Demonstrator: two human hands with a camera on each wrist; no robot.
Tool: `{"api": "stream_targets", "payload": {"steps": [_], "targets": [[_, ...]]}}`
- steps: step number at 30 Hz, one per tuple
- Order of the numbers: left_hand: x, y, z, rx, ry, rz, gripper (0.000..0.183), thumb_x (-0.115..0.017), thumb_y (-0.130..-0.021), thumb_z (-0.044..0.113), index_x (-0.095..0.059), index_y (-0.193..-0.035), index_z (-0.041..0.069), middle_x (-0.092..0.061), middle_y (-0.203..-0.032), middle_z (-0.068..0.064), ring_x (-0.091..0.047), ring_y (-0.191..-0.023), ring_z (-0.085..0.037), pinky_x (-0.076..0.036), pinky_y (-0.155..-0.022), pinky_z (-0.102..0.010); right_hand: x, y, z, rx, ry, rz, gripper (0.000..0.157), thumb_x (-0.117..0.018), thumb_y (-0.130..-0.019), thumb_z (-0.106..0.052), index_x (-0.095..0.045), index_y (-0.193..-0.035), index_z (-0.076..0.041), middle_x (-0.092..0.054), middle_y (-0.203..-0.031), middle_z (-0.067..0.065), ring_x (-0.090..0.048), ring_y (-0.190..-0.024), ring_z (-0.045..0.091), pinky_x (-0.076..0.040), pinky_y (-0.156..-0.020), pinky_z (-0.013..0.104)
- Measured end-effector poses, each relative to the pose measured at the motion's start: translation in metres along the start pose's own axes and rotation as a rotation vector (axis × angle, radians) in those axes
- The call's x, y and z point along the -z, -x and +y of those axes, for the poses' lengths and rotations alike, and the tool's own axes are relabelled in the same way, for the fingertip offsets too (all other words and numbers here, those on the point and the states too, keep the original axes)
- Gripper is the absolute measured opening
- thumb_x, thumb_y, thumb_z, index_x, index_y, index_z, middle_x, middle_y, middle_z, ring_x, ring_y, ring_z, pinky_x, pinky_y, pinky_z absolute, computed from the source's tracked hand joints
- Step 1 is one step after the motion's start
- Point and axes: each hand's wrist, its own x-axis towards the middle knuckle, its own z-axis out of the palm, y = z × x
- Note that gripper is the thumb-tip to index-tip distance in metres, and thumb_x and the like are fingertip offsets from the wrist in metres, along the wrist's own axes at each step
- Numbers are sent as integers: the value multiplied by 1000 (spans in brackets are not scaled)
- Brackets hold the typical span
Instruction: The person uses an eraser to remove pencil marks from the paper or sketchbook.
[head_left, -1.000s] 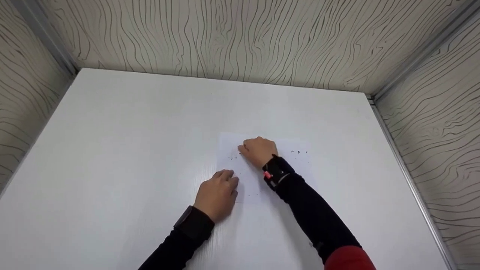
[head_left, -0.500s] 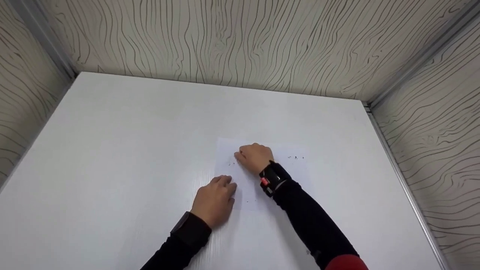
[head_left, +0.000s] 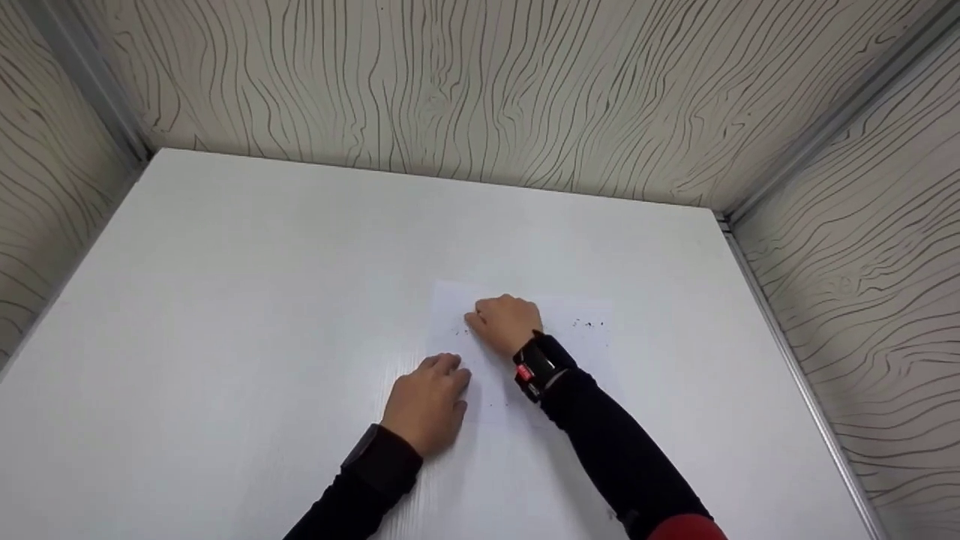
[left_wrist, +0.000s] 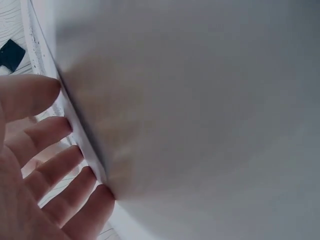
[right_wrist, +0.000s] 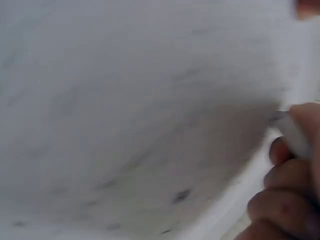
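Note:
A white sheet of paper (head_left: 491,382) lies on the white table, with dark crumbs (head_left: 589,324) scattered over it. My right hand (head_left: 506,326) is over the sheet's upper left part. Its thumb and curled fingers pinch a small white eraser (right_wrist: 295,135) with a greyed tip, down at the paper in the right wrist view; the head view hides it behind the hand. My left hand (head_left: 427,405) rests at the sheet's lower left edge. In the left wrist view its extended fingers (left_wrist: 52,137) lie with their tips along the paper's surface.
The white table (head_left: 262,300) spreads around the sheet. Behind it and at both sides stand wood-grain patterned panels (head_left: 435,90), joined by grey metal corner strips (head_left: 795,157). A dark smudge (head_left: 611,516) shows beside the right sleeve.
The head view has tilted, so the table and sheet appear lower. My right hand has shifted slightly left over the paper, still gripping the eraser. My left hand keeps its place at the sheet's edge.

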Motion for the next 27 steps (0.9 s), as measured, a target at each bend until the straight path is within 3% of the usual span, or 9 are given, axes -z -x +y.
{"api": "stream_targets", "payload": {"steps": [5, 9, 11, 14, 17, 19, 22, 27], "targets": [[2, -1, 0, 5, 3, -13, 24, -79, -86, 17, -76, -109, 9, -69, -122, -10, -66, -117, -29, -61, -82, -44, 3, 10, 37, -153, -41, 51, 41, -56, -105, -35, -56, -72, -11, -45, -61, 0, -47, -60, 19, -42, -56, 34], [3, -1, 0, 4, 2, -35, 24, -79, -87, 17, -75, -109, 8, -68, -122, -11, -65, -118, -30, -61, -83, -44, 7, 15, 58, -208, -39, 87, 44, -58, -104, -33, -47, -67, -12, -37, -59, -2, -41, -58, 18, -33, -54, 31], [3, -2, 1, -4, -10, -34, 25, -79, -87, 17, -75, -110, 7, -68, -122, -11, -65, -118, -30, -61, -83, -43, 8, 14, 52, -190, -23, 93, 44, -58, -104, -33, -49, -68, -11, -37, -59, -1, -41, -57, 18, -33, -53, 31], [4, -3, 3, -20, -35, -17, 26, -80, -86, 18, -76, -110, 7, -69, -120, -11, -66, -115, -29, -61, -81, -43, 7, 12, 26, -119, -9, 78, 40, -58, -104, -36, -56, -73, -10, -44, -61, 0, -45, -59, 18, -39, -54, 33], [3, -3, 7, -41, -53, 1, 27, -82, -85, 19, -76, -109, 8, -69, -117, -10, -67, -112, -29, -62, -77, -42, 4, 10, 0, -41, -4, 19, 39, -55, -105, -40, -63, -82, -9, -51, -66, 2, -50, -62, 20, -47, -58, 36], [2, -2, 10, -53, -58, 1, 28, -82, -84, 19, -77, -110, 8, -70, -117, -10, -67, -112, -29, -62, -77, -42, 2, 11, -7, -36, -18, -25, 39, -54, -105, -42, -65, -86, -9, -55, -68, 4, -53, -64, 21, -50, -60, 38], [0, -1, 12, -56, -66, -6, 30, -82, -84, 20, -76, -111, 8, -70, -118, -11, -67, -113, -29, -61, -80, -41, 3, 13, 0, -79, -33, -33, 38, -56, -104, -42, -68, -89, -9, -59, -71, 5, -55, -65, 22, -51, -61, 39], [-2, 2, 13, -43, -92, -16, 30, -82, -85, 21, -76, -111, 8, -70, -120, -12, -68, -113, -31, -60, -86, -43, 4, 15, 36, -178, -1, 74, 35, -63, -102, -36, -63, -82, -7, -50, -64, 3, -48, -60, 20, -43, -56, 34]]}}
